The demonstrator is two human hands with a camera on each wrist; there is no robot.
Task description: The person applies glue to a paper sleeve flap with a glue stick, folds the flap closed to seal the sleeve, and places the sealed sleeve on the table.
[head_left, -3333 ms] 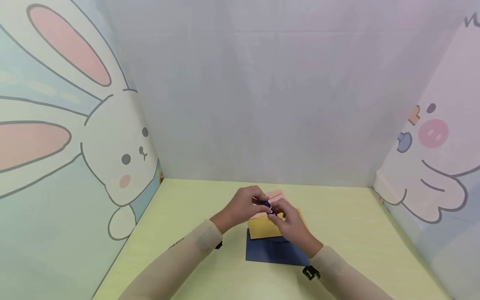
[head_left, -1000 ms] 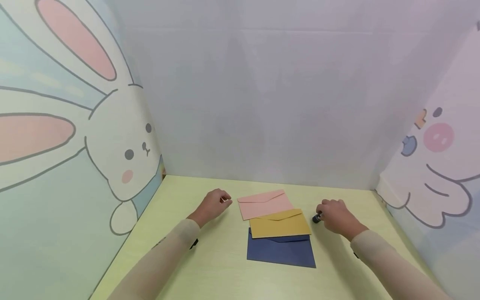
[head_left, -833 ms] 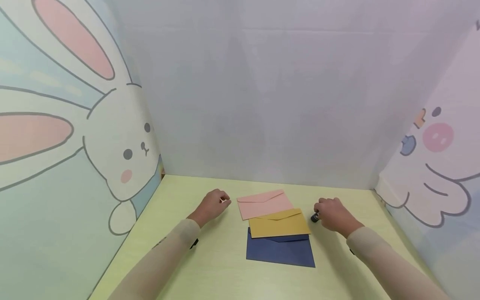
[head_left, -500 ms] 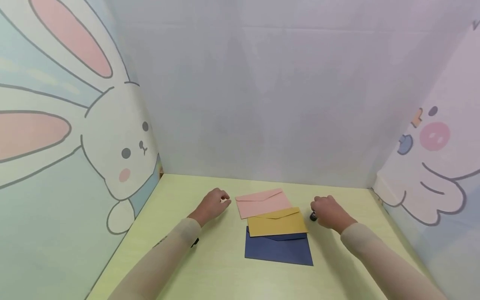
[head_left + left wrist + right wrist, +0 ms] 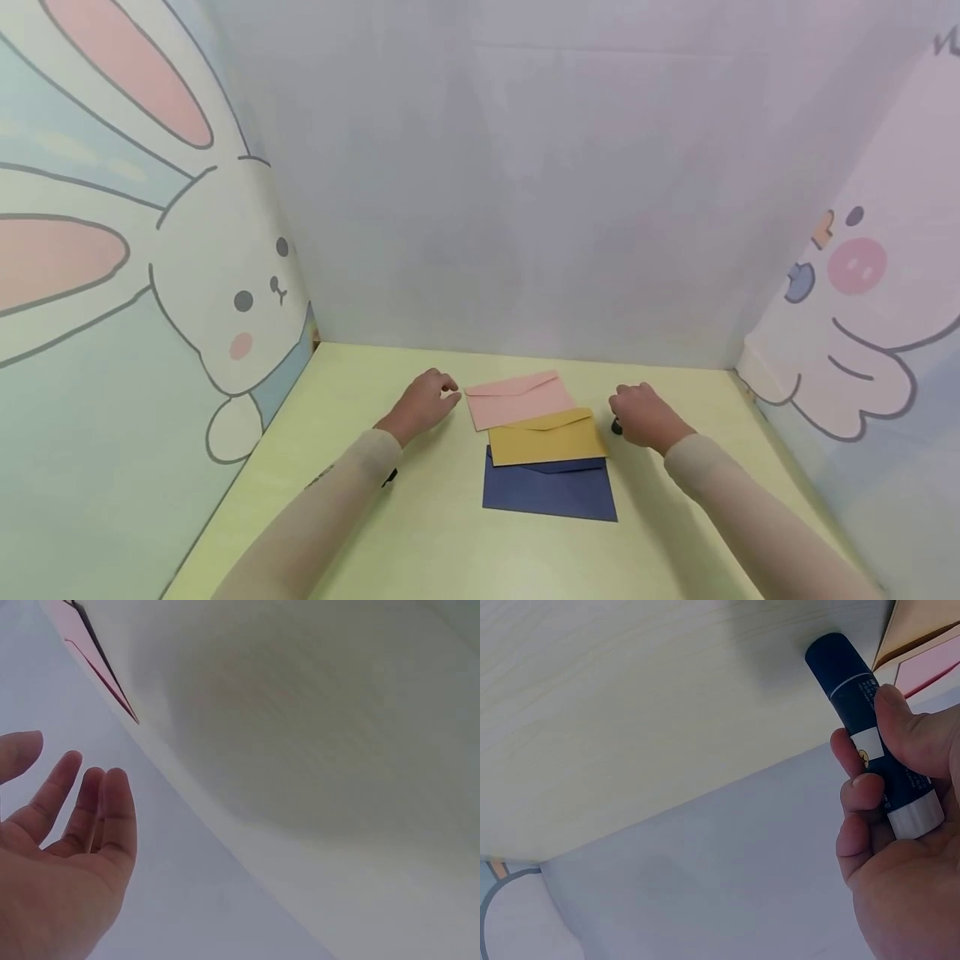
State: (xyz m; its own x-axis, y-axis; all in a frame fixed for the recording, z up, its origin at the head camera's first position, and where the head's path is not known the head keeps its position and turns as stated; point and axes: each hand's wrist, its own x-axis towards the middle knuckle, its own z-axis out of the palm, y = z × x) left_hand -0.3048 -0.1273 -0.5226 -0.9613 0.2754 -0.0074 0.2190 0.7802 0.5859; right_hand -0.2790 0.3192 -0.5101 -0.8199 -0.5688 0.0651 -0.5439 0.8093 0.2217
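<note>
My right hand [image 5: 648, 417] grips a capped dark blue glue stick [image 5: 855, 705] with a white base, right of the envelopes. Its thumb lies along one side and curled fingers lie on the other. In the head view, the hand hides most of the glue stick [image 5: 617, 427]. Loosely bent, my left hand [image 5: 422, 406] hovers left of the envelopes and holds nothing; the left wrist view shows its fingers [image 5: 112, 817] apart from the thumb. Between the hands lie a pink envelope [image 5: 517, 400], a yellow envelope [image 5: 547, 440] and a navy blue envelope [image 5: 551, 493], overlapping, flaps toward the back.
The pale yellow table [image 5: 420, 533] meets a plain light grey wall [image 5: 517, 208] at the back. A rabbit drawing [image 5: 225, 292] covers the left wall; another cartoon animal [image 5: 855, 333] is on the right wall.
Earlier, both hands held the glue stick above the envelopes. They have since parted, the right keeping the stick at the envelopes' right. Lately the view has shifted slightly, and less of the stick shows.
</note>
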